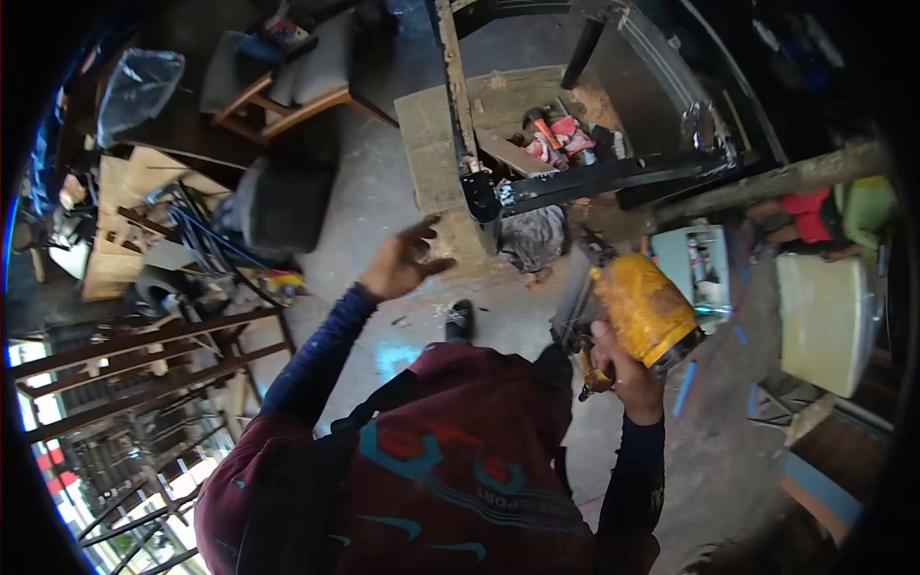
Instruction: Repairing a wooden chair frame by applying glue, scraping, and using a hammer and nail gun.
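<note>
My right hand (630, 372) is wrapped round the handle of a yellow and black nail gun (644, 305), worn and stained on its body. The tool's dark nose and magazine point away from me, toward a dark wooden frame (604, 182). Fingers apart and holding nothing, my left hand (402, 262) hovers over the floor, left of the frame's near corner. The frame stands on a plywood board (429, 153). Just beyond the nail gun, a crumpled grey cloth or bag (533, 238) lies by the frame's near rail.
Inside the frame lie an orange-handled hammer (544, 129) and red rags (575, 141). At right are a pale blue tray (682, 259) with small items and a cream foam block (822, 321). Chairs (321, 72) and scrap wood (115, 225) crowd the left, above a wooden rack (144, 369).
</note>
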